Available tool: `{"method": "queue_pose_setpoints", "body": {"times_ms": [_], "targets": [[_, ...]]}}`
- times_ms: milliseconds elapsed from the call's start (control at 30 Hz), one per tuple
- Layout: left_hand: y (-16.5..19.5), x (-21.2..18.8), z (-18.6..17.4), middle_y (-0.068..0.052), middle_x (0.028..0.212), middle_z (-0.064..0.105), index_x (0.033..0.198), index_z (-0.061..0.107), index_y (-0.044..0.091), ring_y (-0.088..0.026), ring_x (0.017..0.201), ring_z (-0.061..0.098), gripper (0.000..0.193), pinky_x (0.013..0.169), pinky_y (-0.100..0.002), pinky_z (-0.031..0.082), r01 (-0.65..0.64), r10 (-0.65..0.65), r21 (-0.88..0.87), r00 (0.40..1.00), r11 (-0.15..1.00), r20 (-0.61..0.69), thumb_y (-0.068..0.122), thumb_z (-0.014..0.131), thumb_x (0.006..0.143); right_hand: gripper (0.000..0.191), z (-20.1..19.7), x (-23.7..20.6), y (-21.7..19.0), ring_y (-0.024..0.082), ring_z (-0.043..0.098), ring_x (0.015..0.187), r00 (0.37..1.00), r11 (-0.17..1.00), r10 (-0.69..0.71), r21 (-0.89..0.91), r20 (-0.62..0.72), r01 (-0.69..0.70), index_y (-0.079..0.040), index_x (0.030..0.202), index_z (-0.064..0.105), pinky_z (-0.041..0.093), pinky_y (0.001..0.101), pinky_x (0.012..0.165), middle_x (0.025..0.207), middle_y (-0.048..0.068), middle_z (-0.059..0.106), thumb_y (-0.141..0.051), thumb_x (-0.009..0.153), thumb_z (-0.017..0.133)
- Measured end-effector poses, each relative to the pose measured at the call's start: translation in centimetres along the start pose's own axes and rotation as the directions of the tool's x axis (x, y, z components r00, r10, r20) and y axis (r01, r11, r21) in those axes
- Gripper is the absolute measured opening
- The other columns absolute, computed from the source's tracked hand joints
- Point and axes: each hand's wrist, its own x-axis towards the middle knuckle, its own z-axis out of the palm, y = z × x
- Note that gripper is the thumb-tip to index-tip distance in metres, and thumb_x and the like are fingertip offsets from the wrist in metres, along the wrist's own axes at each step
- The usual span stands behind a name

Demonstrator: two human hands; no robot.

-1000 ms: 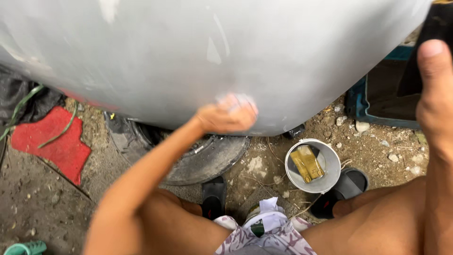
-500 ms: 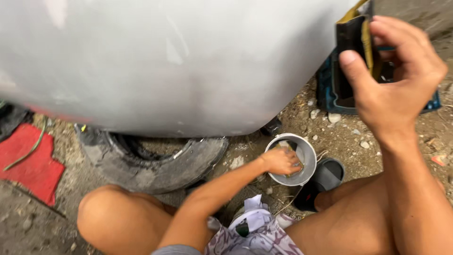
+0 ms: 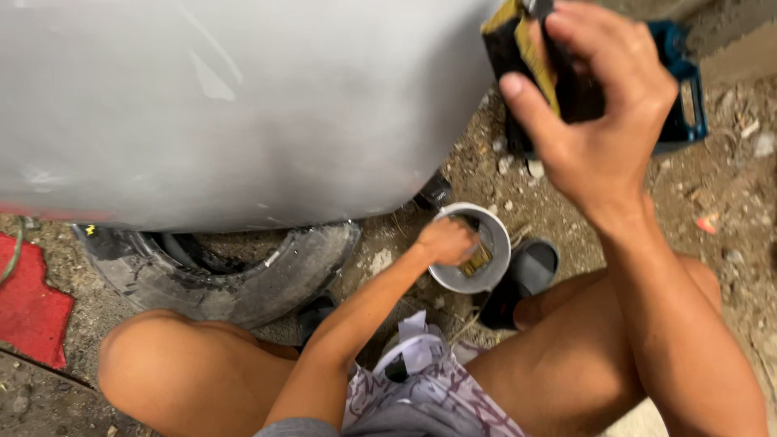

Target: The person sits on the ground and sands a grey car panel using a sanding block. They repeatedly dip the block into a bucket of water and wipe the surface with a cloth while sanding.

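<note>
While the person squats with bare knees spread over the dirt, patterned shorts (image 3: 437, 380) sit nearest the camera. Just beyond them the left hand (image 3: 447, 241) reaches down into a small white tub (image 3: 495, 243) on the ground, fingers curled around a yellowish wad (image 3: 477, 259) inside it; how firmly it grips I cannot tell, as the knuckles hide the fingertips. That wad looks soft and probably wet, so it should squash and may slip; pinching it across its middle would seem safest. A dark sandal (image 3: 530, 267) lies just beside the tub, and a worn tyre (image 3: 227, 267) lies to the left, near a red mat (image 3: 32, 307). Higher and closer to the lens, the right hand (image 3: 595, 121) is closed around a dark block with a yellow edge (image 3: 518, 48), thumb on one face and fingers wrapped over the other; it looks light and fairly stiff. Behind it stands a blue crate (image 3: 684, 89), and the grey panel (image 3: 227, 105) fills the far upper left. Compared with half a second ago, the left hand has gone deeper into the tub, and the right hand with its block sits more to the left, nearer the panel's edge.
</note>
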Motion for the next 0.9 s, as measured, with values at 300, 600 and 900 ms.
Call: {"method": "queue_pose_setpoints", "body": {"times_ms": [300,600,900], "targets": [[1.0,-6.6,-0.5,-0.011,0.152,0.048,0.129,0.064,0.020,-0.025,0.147,0.036,0.054,0.117,-0.052,0.024,-0.142,0.162,0.244,0.985,0.959,-0.064,0.027,0.074,0.077,0.069,6.3,1.2,0.1,0.035,0.053,0.120,0.984,0.918,-0.142,-0.357,0.105,0.171,0.004,0.145,0.053,0.050,0.0426,0.104,0.135,0.020,0.053,-0.008,0.088,0.091],[-8.7,-22.1,-18.8,-0.004,0.082,0.060,0.090,0.065,0.007,-0.021,0.082,0.058,0.014,0.080,-0.037,0.046,-0.174,0.397,0.431,0.767,0.885,-0.505,0.015,0.070,0.081,0.056,9.0,4.1,-5.7,0.037,0.061,0.113,0.876,0.892,-0.323,-0.195,0.360,0.409,-0.006,0.134,0.060,0.050,0.0486,0.096,0.124,0.016,0.063,-0.015,0.083,0.081],[-11.6,-27.8,-28.3,-0.019,0.166,0.025,0.164,0.042,0.022,-0.039,0.159,0.019,0.086,0.124,-0.071,0.012,0.567,-0.243,0.057,0.438,0.822,-0.865,0.047,0.086,0.095,0.045,13.8,1.8,-3.6,0.028,0.058,0.122,0.806,0.751,-0.474,-0.314,0.355,0.581,-0.003,0.139,0.065,0.050,0.0418,0.096,0.138,0.016,0.060,-0.013,0.098,0.077]]}}
